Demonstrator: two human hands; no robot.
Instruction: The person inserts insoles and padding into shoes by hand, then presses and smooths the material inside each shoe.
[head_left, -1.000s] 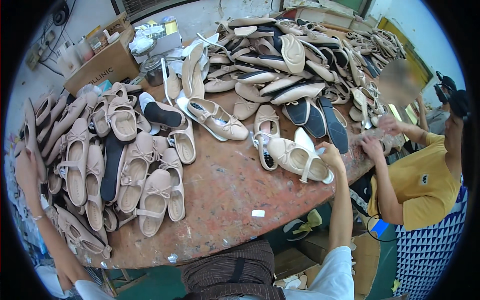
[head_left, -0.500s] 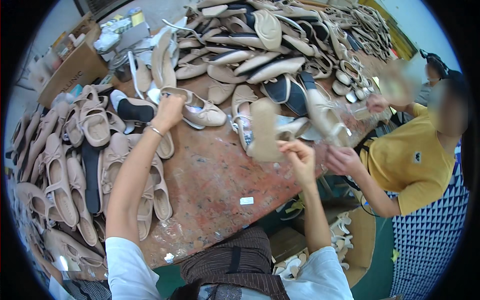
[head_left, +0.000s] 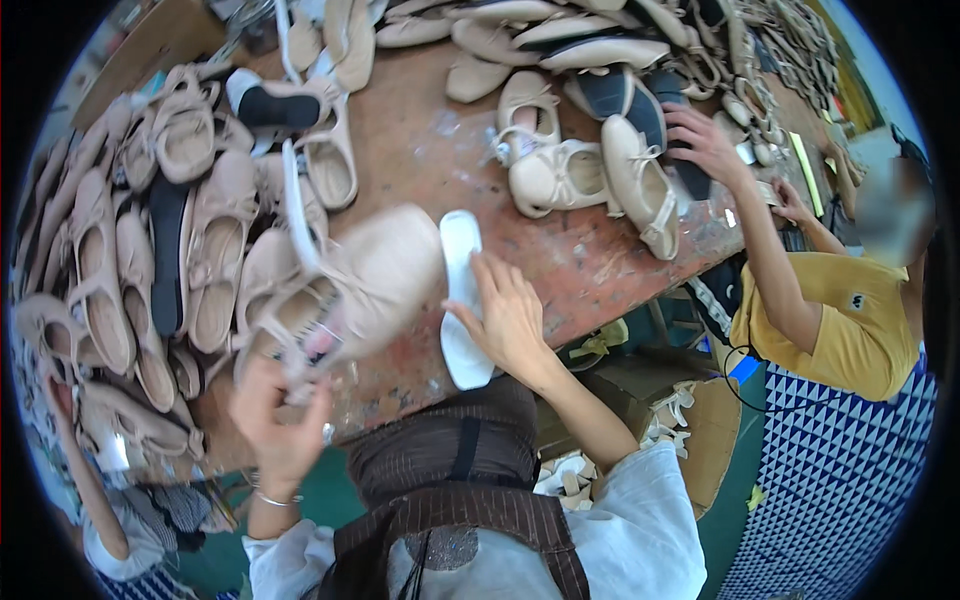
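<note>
Since half a second ago: left hand (head_left: 275,420) has come off the far shoe pile and now sits low at the near edge, with a beige ballet shoe (head_left: 350,290) lifted in it; right hand (head_left: 510,320) has dropped from mid-air to the near edge of the surface (head_left: 420,150).

Left hand: fingers curled around the heel end of the beige ballet shoe, gripping it. Shoe is motion-blurred, toe pointing up and right, opening toward the camera, pink lining visible inside. It is held just above the near-left part of the surface.

Right hand: fingers spread and laid flat on a white insole (head_left: 462,300), thumb at its lower edge. The insole lies lengthwise, its near end overhanging the surface edge, just right of the held shoe's toe; whether they touch, cannot tell.

Outward: rows of beige shoes (head_left: 110,270) fill the left side of the surface, openings up. A pair of cream shoes with bows (head_left: 590,175) lies right of centre; dark insoles (head_left: 620,95) behind them. A brown cardboard box (head_left: 150,45) at far left corner; its labels are not readable.

Another person in a yellow shirt (head_left: 860,320) at the right, one hand (head_left: 705,140) on the dark insoles. A blue tag (head_left: 743,368) hangs below that arm.
</note>
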